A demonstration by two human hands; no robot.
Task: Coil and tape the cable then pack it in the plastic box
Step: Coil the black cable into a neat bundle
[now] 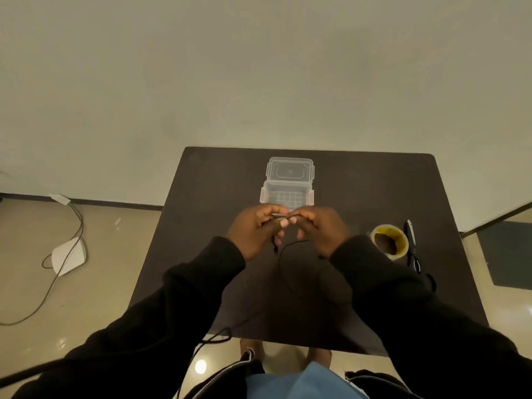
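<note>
— So, how far along is this?

— Early, I'd judge. The left hand (253,226) and the right hand (319,226) meet just in front of the plastic box (288,194), both pinching the same short stretch of the thin black cable (283,263) between thumb and fingertips. No tidy coil shows; one loose loop hangs below the hands, and the rest trails down past the near edge of the table (201,226).

— Then nothing is taped?

— Not that I can see. The tape roll (390,240) lies flat to the right of the box, well apart from the hands, and the scissors (413,246) lie just beyond it, untouched. Coiling, taping and packing all look to be ahead.

— And the box?

— Ready, by the look of it. It stands open and I can see nothing inside; its lid (290,169) lies folded back behind it, toward the far edge.

— What are these things like?

— The box is clear, rigid plastic, squarish, with a moulded grid on its floor and clip tabs on the sides. The lid carries an eight-sided raised panel. The cable is slim, limp and matte, so it will likely spring out of shape unless held. The tape is a glossy, yellowish-clear ring. The table is dark, flat, matte, with rounded far corners.
</note>
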